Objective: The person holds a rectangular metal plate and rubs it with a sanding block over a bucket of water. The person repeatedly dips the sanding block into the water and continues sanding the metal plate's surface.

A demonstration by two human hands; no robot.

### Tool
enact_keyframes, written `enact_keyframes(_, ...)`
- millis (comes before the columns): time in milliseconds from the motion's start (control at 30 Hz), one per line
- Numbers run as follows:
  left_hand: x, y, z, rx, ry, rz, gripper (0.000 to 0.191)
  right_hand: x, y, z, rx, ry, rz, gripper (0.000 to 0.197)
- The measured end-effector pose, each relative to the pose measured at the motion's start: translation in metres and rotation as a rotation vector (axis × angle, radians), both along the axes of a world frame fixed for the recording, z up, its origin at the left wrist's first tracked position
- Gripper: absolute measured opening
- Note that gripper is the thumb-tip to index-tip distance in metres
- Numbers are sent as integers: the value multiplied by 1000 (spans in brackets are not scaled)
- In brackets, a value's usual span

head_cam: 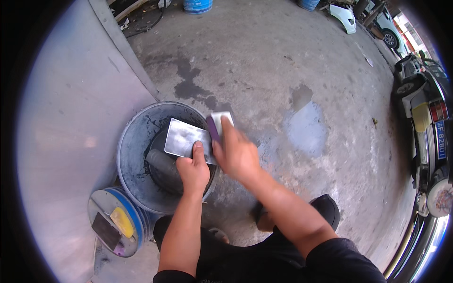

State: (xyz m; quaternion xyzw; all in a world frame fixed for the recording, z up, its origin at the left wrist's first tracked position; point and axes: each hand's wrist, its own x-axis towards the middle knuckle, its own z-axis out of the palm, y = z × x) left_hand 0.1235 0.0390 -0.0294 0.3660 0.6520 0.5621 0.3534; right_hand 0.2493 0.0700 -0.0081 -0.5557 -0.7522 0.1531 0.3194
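My left hand (194, 169) grips a flat silvery metal plate (185, 138) with rounded corners, thumb on its upper face. The plate is held over a large grey bucket (132, 152). In my right hand (240, 152) is a white block with a purple layer, apparently a sanding block (221, 120). The block overlaps the plate's right end, tilted on its edge; whether they touch I cannot tell. My right hand is slightly blurred. Inside the bucket is dark liquid, with a grey cylindrical object (162, 162) partly hidden behind my left hand.
A lidded pail (102, 201) beside the bucket bears a yellow block (122, 221) and a dark sheet (106, 231). A pale metal panel (78, 116) rises at left. Wet patches mark the concrete floor (247, 63). Parked vehicles (424, 95) line the right side; blue buckets (197, 5) stand farther off.
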Motion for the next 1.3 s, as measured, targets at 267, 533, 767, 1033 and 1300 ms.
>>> enact_keyframes(267,6,-1,-7,57,16,-71,29,3,26,4,-27,-20,-28,59)
enact_keyframes(533,9,-1,-1,151,134,-6,27,3,-29,-7,114,19,-26,59)
enact_keyframes(767,2,0,4,-56,66,-39,31,6,-54,3,116,-72,62,61)
enact_keyframes(1033,5,-2,-6,7,6,-30,24,-3,11,5,38,9,-26,57)
enact_keyframes(1300,6,-2,-6,94,66,-47,25,-3,6,2,134,8,-60,53)
